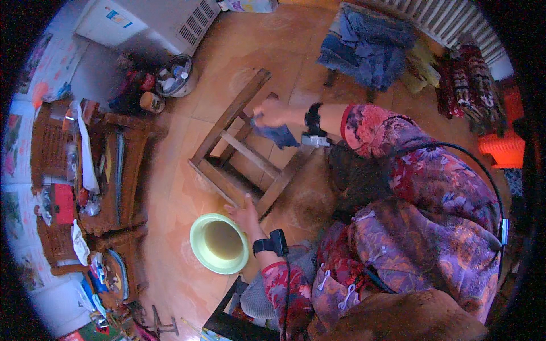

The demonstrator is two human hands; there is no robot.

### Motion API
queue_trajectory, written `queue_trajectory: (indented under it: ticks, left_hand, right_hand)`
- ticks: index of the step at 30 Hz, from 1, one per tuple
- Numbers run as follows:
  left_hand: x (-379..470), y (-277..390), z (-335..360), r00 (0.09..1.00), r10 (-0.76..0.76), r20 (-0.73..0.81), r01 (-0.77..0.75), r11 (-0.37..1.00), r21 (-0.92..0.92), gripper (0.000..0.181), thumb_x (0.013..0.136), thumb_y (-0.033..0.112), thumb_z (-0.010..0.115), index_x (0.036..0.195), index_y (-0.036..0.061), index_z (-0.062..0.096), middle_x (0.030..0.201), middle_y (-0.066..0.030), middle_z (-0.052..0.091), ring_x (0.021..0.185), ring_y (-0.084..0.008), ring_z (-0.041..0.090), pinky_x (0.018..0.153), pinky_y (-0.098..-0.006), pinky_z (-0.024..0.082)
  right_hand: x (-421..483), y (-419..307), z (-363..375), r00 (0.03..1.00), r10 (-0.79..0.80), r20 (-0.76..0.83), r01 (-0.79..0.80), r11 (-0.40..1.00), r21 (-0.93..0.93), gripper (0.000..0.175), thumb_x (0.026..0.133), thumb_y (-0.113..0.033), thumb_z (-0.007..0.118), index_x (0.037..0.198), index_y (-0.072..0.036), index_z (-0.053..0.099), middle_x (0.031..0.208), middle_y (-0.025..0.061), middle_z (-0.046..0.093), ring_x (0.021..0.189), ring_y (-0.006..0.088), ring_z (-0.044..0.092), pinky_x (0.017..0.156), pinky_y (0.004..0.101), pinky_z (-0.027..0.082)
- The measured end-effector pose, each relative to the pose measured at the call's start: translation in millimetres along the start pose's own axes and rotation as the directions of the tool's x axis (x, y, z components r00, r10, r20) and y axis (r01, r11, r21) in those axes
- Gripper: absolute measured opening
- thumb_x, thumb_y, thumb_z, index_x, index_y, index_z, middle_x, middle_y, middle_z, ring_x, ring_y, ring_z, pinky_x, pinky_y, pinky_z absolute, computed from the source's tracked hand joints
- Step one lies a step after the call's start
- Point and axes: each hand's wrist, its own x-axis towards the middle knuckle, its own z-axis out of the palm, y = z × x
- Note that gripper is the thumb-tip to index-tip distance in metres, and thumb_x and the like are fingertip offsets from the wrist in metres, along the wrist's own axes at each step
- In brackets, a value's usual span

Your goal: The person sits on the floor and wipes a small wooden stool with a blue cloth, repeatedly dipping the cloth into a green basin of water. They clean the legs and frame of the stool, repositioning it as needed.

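A wooden stool frame (236,187) lies tipped on the tiled floor, its legs and crossbars showing. Over its upper right part, my right hand (268,114) is closed on a dark blue cloth (279,135) that hangs below the fingers. My left hand (245,217) rests at the frame's lower corner with fingers spread; whether it grips the wood is hard to tell. Beside that hand, a pale green basin (200,251) stands on the floor, holding murky brownish water (223,240).
Wooden furniture (128,170) laden with objects lines the left side. A bucket (187,87) with bottles and a jar (152,102) stand at the upper left. Blue cloths (371,47) cover a low support near the radiator (443,21). A dark-edged box (230,326) is below.
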Motion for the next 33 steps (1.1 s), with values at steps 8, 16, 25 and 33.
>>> queue_trajectory:
  ticks: [8, 16, 25, 33]
  left_hand:
    - [-13, 25, -16, 0.998, -0.048, 0.042, 0.052, 0.995, -0.088, 0.097, 0.086, 0.058, 0.059, 0.145, -0.0104, 0.024, 0.144, -0.0321, 0.036, 0.130, -0.0438, 0.042, 0.107, -0.0471, 0.037]
    - [-23, 26, -31, 1.000, -0.021, -0.011, 0.019, 0.984, -0.175, 0.089, 0.085, 0.056, 0.062, 0.138, -0.0101, 0.034, 0.132, -0.0353, 0.047, 0.115, -0.0474, 0.053, 0.097, -0.0487, 0.043]
    - [-27, 28, -39, 0.999, -0.040, 0.014, 0.042, 0.988, -0.150, 0.088, 0.085, 0.056, 0.062, 0.134, -0.0125, 0.036, 0.126, -0.0366, 0.050, 0.112, -0.0485, 0.054, 0.096, -0.0485, 0.044]
    - [-21, 13, -10, 0.990, 0.050, -0.135, -0.062, 0.994, -0.088, 0.085, 0.085, 0.055, 0.062, 0.131, -0.0122, 0.037, 0.126, -0.0370, 0.050, 0.108, -0.0496, 0.055, 0.092, -0.0508, 0.046]
  right_hand:
    - [60, 49, -98, 0.818, 0.407, -0.407, -0.017, 0.724, 0.690, 0.037, 0.090, -0.039, 0.065, 0.108, -0.007, 0.067, 0.092, 0.0051, 0.070, 0.080, 0.0206, 0.065, 0.072, 0.0370, 0.052]
    - [90, 58, -91, 0.833, 0.549, -0.074, -0.100, 0.282, 0.954, 0.036, 0.090, -0.031, 0.067, 0.118, -0.009, 0.065, 0.106, 0.0034, 0.067, 0.097, 0.0196, 0.061, 0.087, 0.0360, 0.047]
    - [75, 67, -44, 0.951, 0.115, -0.288, -0.164, 0.974, -0.154, 0.044, 0.079, -0.030, 0.073, 0.110, 0.000, 0.061, 0.113, 0.0180, 0.063, 0.105, 0.0323, 0.060, 0.091, 0.0424, 0.049]
    - [78, 51, -24, 0.947, 0.164, -0.276, -0.258, 0.900, -0.352, 0.034, 0.079, -0.017, 0.064, 0.111, -0.004, 0.059, 0.111, 0.0204, 0.059, 0.102, 0.0375, 0.059, 0.083, 0.0467, 0.052]
